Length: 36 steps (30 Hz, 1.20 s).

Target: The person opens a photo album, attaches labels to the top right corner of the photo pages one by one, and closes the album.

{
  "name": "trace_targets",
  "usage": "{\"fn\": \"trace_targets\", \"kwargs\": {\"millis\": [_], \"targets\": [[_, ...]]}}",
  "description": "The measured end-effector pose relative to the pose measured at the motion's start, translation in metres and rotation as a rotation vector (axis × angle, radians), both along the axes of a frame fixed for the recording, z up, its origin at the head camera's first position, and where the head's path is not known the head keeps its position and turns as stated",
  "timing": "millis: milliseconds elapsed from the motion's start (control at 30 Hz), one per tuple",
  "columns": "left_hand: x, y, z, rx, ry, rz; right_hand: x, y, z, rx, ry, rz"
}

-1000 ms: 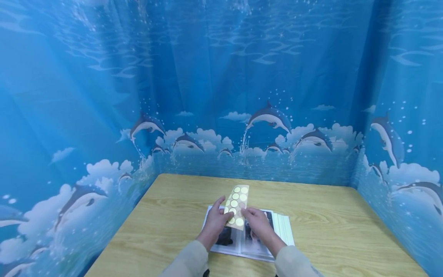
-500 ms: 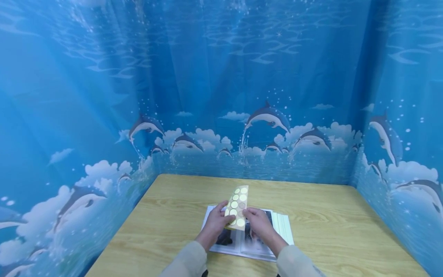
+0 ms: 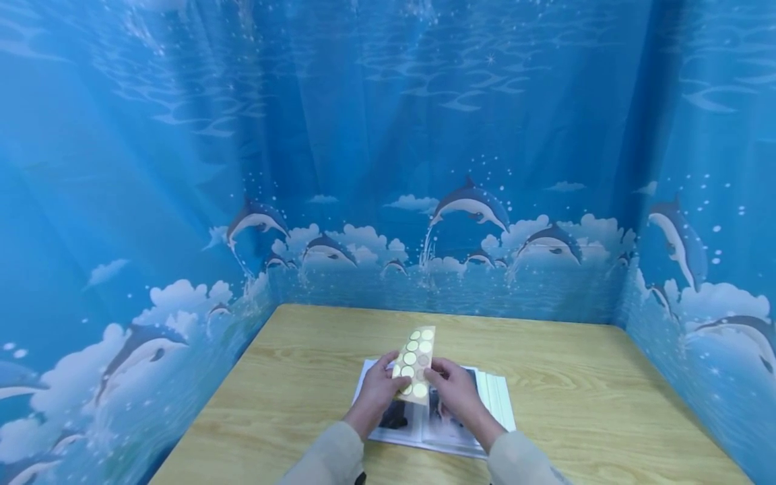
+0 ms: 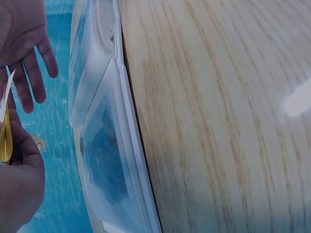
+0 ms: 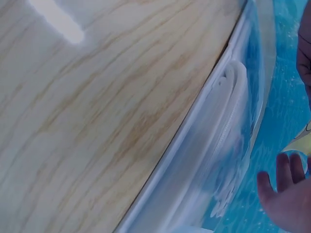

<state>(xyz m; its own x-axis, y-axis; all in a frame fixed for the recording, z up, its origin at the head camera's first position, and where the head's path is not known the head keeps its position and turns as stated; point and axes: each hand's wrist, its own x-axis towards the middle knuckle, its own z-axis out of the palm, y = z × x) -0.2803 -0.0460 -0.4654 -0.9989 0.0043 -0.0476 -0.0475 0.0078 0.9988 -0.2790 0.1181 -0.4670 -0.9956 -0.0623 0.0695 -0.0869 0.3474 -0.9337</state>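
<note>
Above the open album [image 3: 498, 404] on the wooden table [image 3: 291, 377], a sheet of round stickers [image 3: 412, 360] is held tilted up, apart from the album. Its left side is gripped by the left hand [image 3: 376, 391], with the thumb laid across the face; its right edge is pinched by the right hand [image 3: 457, 391], whose other fingers are spread loosely. Whether a sticker is lifted under the right thumb cannot be told at this size. The step is judged to be the easing of one from its backing: the sheet is best held firm and bent gently, the rim raised slowly, the sticky side barely touched.
</note>
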Motion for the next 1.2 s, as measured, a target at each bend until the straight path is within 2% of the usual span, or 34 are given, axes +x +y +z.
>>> {"fn": "trace_targets", "kwargs": {"millis": [133, 267, 367, 633, 867, 1000, 1200], "targets": [[-0.001, -0.001, -0.001, 0.019, 0.008, 0.015, 0.0, -0.002, -0.002, 0.138, 0.163, -0.047], [-0.001, -0.001, -0.001, 0.028, 0.022, 0.023, 0.003, -0.003, -0.002, 0.234, 0.282, -0.069], [-0.001, -0.002, -0.001, 0.03, 0.024, 0.029, 0.006, -0.003, -0.001, 0.305, 0.336, -0.071], [0.001, 0.0, -0.003, 0.048, 0.017, 0.033, 0.014, -0.004, -0.002, 0.465, 0.377, -0.104], [0.002, 0.005, -0.006, 0.108, 0.032, 0.03, 0.019, -0.004, -0.003, 0.541, 0.496, -0.145], [0.004, 0.008, -0.007, 0.119, 0.024, 0.023, 0.022, -0.002, -0.005, 0.55, 0.524, -0.151], [0.005, 0.011, -0.009, 0.13, 0.028, 0.007, 0.024, 0.0, -0.008, 0.501, 0.486, -0.146]]}}
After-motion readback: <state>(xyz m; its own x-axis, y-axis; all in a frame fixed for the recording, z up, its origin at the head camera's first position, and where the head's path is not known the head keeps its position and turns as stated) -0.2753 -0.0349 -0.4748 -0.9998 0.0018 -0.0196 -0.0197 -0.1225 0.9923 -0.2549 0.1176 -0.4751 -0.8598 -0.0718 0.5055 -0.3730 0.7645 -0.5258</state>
